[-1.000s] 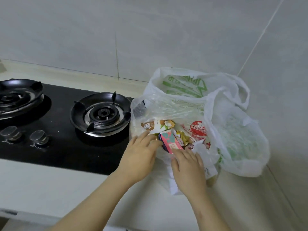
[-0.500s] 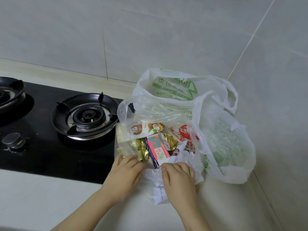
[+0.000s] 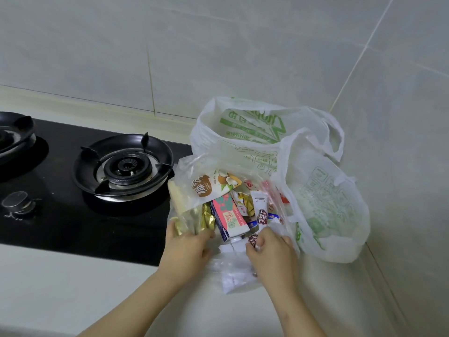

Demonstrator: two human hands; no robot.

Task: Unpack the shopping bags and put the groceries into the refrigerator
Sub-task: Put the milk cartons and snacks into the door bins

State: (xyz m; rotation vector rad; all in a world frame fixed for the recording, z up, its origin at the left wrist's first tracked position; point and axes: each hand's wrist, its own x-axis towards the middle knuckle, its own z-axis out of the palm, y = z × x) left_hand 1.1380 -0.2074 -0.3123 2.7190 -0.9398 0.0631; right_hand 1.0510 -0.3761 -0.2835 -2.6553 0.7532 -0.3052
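A clear plastic bag [image 3: 194,171] lies open on the counter, full of small packets: a brown-and-white coconut pouch [image 3: 211,183], a pink-and-teal carton [image 3: 228,215], gold foil packets [image 3: 206,218] and a white sachet [image 3: 260,210]. My left hand [image 3: 187,249] grips the bag's near left edge by the gold foil. My right hand [image 3: 272,256] pinches the bag's near right edge beside a small brown packet. Behind and to the right sits a white shopping bag with green print [image 3: 325,205], its mouth open.
A black gas hob [image 3: 60,215] with a round burner [image 3: 124,166] and a knob [image 3: 17,203] lies left of the bags. Tiled walls meet in a corner behind the white bag. Pale countertop [image 3: 73,288] runs along the front.
Both hands have drawn the clear bag's near edges apart and toward me, so more packets show. The view has shifted slightly right.
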